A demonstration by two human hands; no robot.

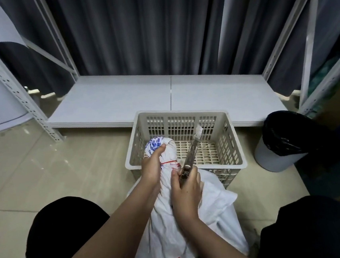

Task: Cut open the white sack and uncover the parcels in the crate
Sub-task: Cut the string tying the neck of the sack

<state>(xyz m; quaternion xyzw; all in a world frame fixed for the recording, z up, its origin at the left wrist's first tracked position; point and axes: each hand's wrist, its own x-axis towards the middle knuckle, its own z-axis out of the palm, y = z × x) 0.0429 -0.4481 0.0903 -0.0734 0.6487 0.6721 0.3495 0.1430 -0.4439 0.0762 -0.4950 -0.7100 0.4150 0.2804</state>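
Presently the left hand (152,168) clamps the tied neck of the white woven plastic sack (195,226), which lies between the knees, long axis toward the beige perforated plastic crate (235,164). Right hand (186,191) – nearer the red tie – grips a slim utility knife (192,153), blade pointing away.

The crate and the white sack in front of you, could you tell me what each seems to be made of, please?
The crate looks like rigid moulded plastic, beige and matt, with slotted walls and floor. The white sack seems thin woven plastic or film, judging by its soft creases and faint sheen; the weave is too blurred to confirm.
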